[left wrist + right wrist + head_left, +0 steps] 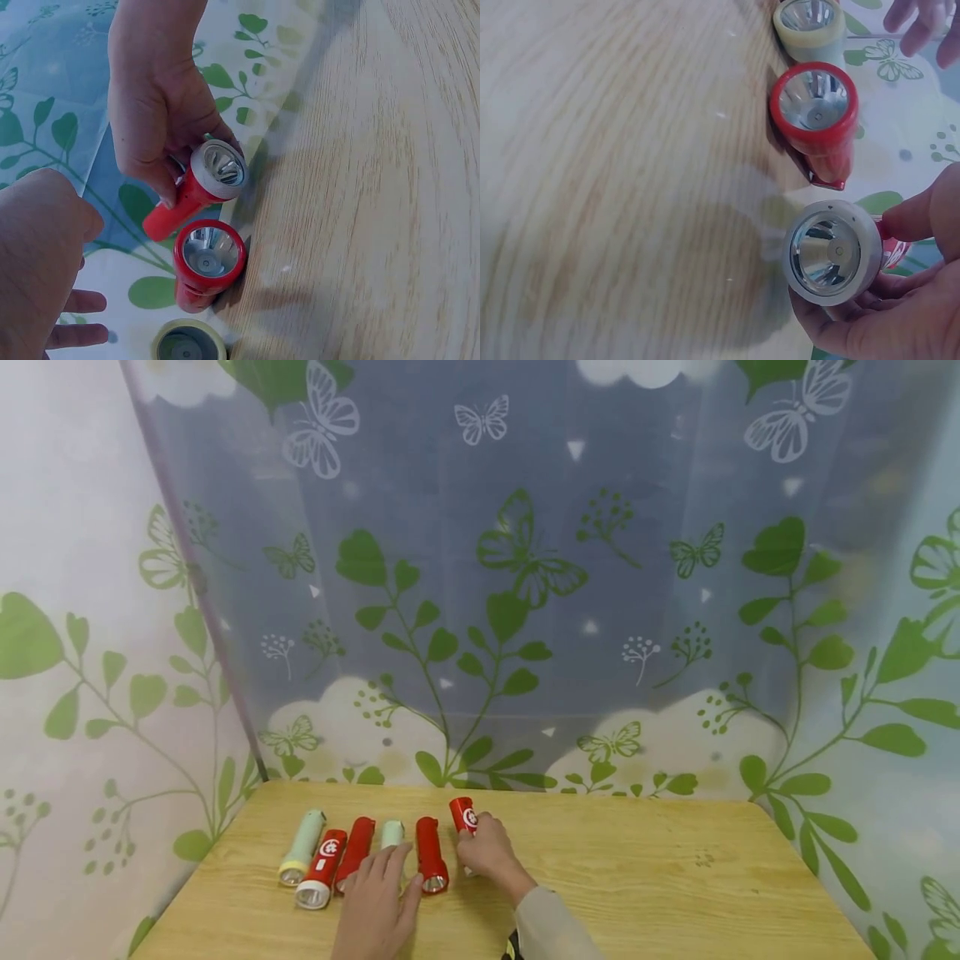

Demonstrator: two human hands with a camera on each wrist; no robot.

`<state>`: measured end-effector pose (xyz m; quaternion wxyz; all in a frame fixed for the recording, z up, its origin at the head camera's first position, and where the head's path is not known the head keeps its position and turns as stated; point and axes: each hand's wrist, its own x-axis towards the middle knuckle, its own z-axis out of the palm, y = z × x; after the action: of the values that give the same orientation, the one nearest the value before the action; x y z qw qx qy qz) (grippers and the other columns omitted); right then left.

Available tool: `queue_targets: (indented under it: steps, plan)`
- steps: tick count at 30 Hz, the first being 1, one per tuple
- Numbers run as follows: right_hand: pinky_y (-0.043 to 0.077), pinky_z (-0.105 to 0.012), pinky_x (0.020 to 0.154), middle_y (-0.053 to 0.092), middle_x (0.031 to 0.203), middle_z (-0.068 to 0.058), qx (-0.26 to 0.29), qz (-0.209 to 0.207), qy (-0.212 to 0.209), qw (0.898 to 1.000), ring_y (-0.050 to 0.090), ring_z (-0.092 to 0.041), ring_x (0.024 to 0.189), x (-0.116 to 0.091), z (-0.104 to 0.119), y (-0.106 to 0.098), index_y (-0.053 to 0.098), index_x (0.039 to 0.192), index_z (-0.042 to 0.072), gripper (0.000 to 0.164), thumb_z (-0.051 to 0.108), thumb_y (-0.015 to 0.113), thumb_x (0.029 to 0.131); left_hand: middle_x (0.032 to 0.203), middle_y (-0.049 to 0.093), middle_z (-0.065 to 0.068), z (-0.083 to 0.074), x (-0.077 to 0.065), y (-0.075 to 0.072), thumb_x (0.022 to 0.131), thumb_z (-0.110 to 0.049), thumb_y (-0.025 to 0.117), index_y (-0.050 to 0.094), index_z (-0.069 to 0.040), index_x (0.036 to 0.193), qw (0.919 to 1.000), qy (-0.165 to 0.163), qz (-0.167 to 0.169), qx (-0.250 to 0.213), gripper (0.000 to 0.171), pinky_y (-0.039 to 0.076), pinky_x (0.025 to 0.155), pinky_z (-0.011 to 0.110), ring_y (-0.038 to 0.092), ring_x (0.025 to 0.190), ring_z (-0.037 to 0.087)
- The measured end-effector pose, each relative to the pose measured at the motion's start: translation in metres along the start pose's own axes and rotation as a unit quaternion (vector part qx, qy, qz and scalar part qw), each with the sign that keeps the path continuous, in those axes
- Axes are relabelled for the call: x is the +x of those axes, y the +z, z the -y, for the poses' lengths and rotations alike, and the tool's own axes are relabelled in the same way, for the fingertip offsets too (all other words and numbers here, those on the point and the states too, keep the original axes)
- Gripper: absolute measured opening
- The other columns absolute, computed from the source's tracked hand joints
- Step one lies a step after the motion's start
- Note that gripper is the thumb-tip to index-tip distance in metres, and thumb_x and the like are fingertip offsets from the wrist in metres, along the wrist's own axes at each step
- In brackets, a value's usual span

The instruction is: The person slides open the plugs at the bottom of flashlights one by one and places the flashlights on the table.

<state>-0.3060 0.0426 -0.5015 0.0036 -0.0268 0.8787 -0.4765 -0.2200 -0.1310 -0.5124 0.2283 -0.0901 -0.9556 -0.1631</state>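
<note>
My right hand [491, 853] grips a red flashlight with a white head ring [463, 815] at the right end of a row of flashlights. In the right wrist view its lens [829, 255] faces the camera, with thumb and fingers around the body. My left hand [378, 902] is over the middle of the row, fingers spread and holding nothing. Beyond its fingertips shows a pale green flashlight [392, 833], partly hidden by the hand. Between the two hands lies an all-red flashlight [431, 856], its lens toward me.
Left of my left hand lie another all-red flashlight [358, 847], a red one with a white ring [322, 868] and a pale green one with a yellowish ring [303, 847]. The wooden table [660, 877] ends at a leaf-patterned curtain [525, 652].
</note>
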Motion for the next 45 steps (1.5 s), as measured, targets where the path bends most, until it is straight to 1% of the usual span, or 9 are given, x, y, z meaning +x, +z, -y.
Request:
queue_targets:
  steps: [6, 10, 16, 18, 22, 32, 35, 40, 45]
  plan:
    - [0.047, -0.029, 0.056, 0.059, 0.088, -0.013, 0.023, 0.009, 0.002, 1.0, 0.057, -0.02, 0.069, -0.001, -0.002, -0.008, 0.054, 0.111, -0.007, 0.023, 0.009, 0.057, 0.095, 0.129, 0.066, 0.009, -0.003, 0.004, -0.001, 0.097, -0.031, 0.066, 0.059, -0.012, 0.134, 0.9999, -0.002, 0.009, -0.009, 0.042, 0.051, 0.092, 0.053, 0.061, 0.118, 0.032]
    - [0.05, -0.03, 0.061, 0.062, 0.093, -0.015, 0.03, 0.0, -0.001, 1.0, 0.059, -0.02, 0.073, -0.004, -0.002, -0.013, 0.054, 0.115, -0.008, 0.027, 0.008, 0.058, 0.094, 0.127, 0.067, 0.01, -0.006, 0.009, 0.0, 0.097, -0.03, 0.066, 0.06, -0.012, 0.132, 0.9997, 0.004, 0.014, -0.021, 0.041, 0.051, 0.091, 0.052, 0.062, 0.117, 0.032]
    - [0.056, -0.037, 0.075, 0.065, 0.103, -0.019, 0.047, -0.02, -0.02, 0.998, 0.062, -0.023, 0.088, -0.01, 0.0, -0.023, 0.055, 0.119, -0.011, 0.033, 0.008, 0.063, 0.094, 0.117, 0.07, 0.007, -0.012, 0.018, 0.0, 0.096, -0.027, 0.067, 0.062, -0.012, 0.127, 0.9992, 0.027, -0.015, -0.026, 0.035, 0.053, 0.088, 0.049, 0.064, 0.108, 0.029]
    - [0.056, -0.036, 0.074, 0.064, 0.103, -0.019, 0.053, -0.021, -0.024, 0.998, 0.062, -0.023, 0.087, -0.012, 0.0, -0.026, 0.055, 0.12, -0.01, 0.034, 0.009, 0.065, 0.093, 0.116, 0.071, 0.008, -0.015, 0.022, -0.001, 0.095, -0.025, 0.069, 0.063, -0.011, 0.126, 0.9985, 0.033, -0.025, -0.035, 0.035, 0.053, 0.091, 0.049, 0.064, 0.107, 0.029]
    - [0.056, -0.034, 0.07, 0.063, 0.106, -0.019, 0.066, -0.023, -0.026, 0.997, 0.062, -0.022, 0.086, -0.017, -0.001, -0.034, 0.054, 0.123, -0.009, 0.038, 0.009, 0.067, 0.093, 0.116, 0.071, 0.009, -0.023, 0.028, -0.002, 0.095, -0.025, 0.069, 0.063, -0.01, 0.127, 0.9975, 0.044, -0.027, -0.048, 0.036, 0.055, 0.092, 0.048, 0.065, 0.105, 0.029]
    - [0.058, -0.034, 0.069, 0.061, 0.112, -0.02, 0.076, -0.002, -0.031, 0.997, 0.063, -0.022, 0.089, -0.025, 0.003, -0.05, 0.052, 0.128, -0.008, 0.043, 0.011, 0.068, 0.094, 0.119, 0.071, 0.008, -0.036, 0.038, -0.004, 0.096, -0.028, 0.067, 0.063, -0.011, 0.129, 0.9961, 0.057, -0.037, -0.057, 0.037, 0.055, 0.082, 0.046, 0.066, 0.106, 0.029]
    - [0.059, -0.034, 0.069, 0.061, 0.112, -0.021, 0.079, -0.003, -0.036, 0.996, 0.063, -0.022, 0.088, -0.029, 0.006, -0.056, 0.052, 0.128, -0.008, 0.043, 0.01, 0.069, 0.093, 0.118, 0.071, 0.009, -0.04, 0.04, -0.004, 0.096, -0.027, 0.068, 0.062, -0.01, 0.13, 0.994, 0.072, -0.05, -0.065, 0.038, 0.055, 0.081, 0.047, 0.066, 0.106, 0.031]
    - [0.059, -0.035, 0.07, 0.061, 0.112, -0.02, 0.084, 0.007, -0.055, 0.995, 0.063, -0.021, 0.085, -0.035, 0.011, -0.061, 0.052, 0.127, -0.008, 0.043, 0.011, 0.07, 0.093, 0.113, 0.071, 0.011, -0.045, 0.047, -0.004, 0.094, -0.022, 0.07, 0.062, -0.007, 0.128, 0.989, 0.09, -0.096, -0.067, 0.038, 0.055, 0.074, 0.046, 0.068, 0.097, 0.031]
    - [0.059, -0.036, 0.07, 0.061, 0.112, -0.02, 0.086, 0.015, -0.066, 0.994, 0.062, -0.02, 0.085, -0.039, 0.013, -0.065, 0.051, 0.127, -0.006, 0.043, 0.012, 0.07, 0.094, 0.112, 0.071, 0.011, -0.052, 0.054, -0.006, 0.094, -0.021, 0.07, 0.062, -0.006, 0.128, 0.9853, 0.102, -0.116, -0.073, 0.038, 0.057, 0.078, 0.045, 0.068, 0.096, 0.029]
